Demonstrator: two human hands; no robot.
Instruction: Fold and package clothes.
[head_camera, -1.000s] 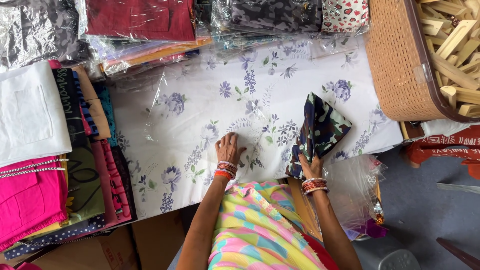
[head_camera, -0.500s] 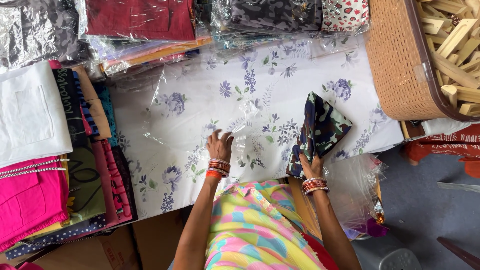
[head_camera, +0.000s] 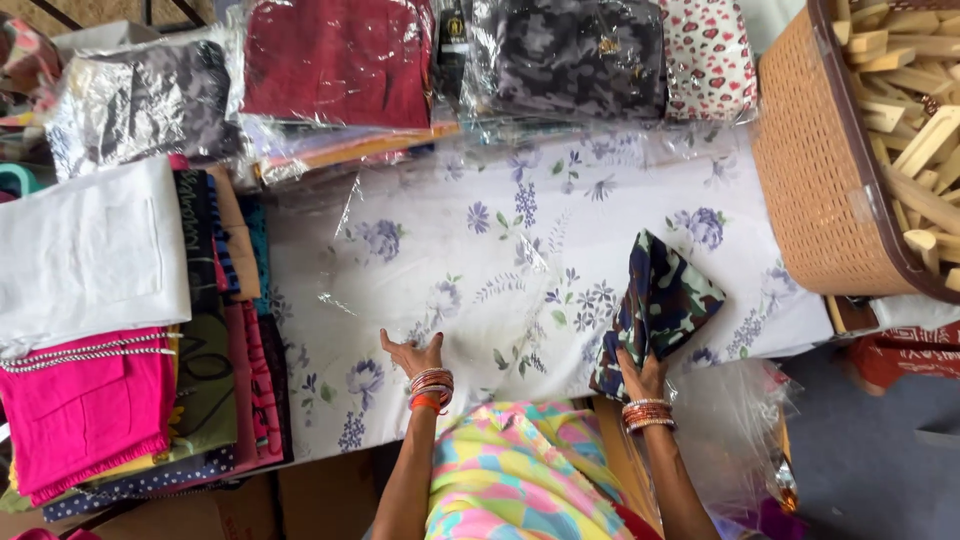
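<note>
My left hand (head_camera: 412, 353) rests flat, fingers apart, on a clear plastic bag (head_camera: 440, 260) spread over the flower-printed white cloth (head_camera: 540, 200) on the table. My right hand (head_camera: 640, 372) grips the near corner of a folded camouflage-print garment (head_camera: 662, 308) in dark blue and green, which stands tilted up from the cloth at the right. Both wrists carry orange and red bangles.
Stacks of folded garments, white (head_camera: 85, 250) and pink (head_camera: 85, 410), lie at the left. Bagged garments, maroon (head_camera: 335, 60) and grey camouflage (head_camera: 580, 55), line the far edge. A woven basket (head_camera: 815, 190) of wooden pieces sits at the right. More clear plastic (head_camera: 735, 430) hangs off the near right edge.
My left hand has slid a little to the left over the plastic bag. The right hand and the camouflage garment have stayed in place.
</note>
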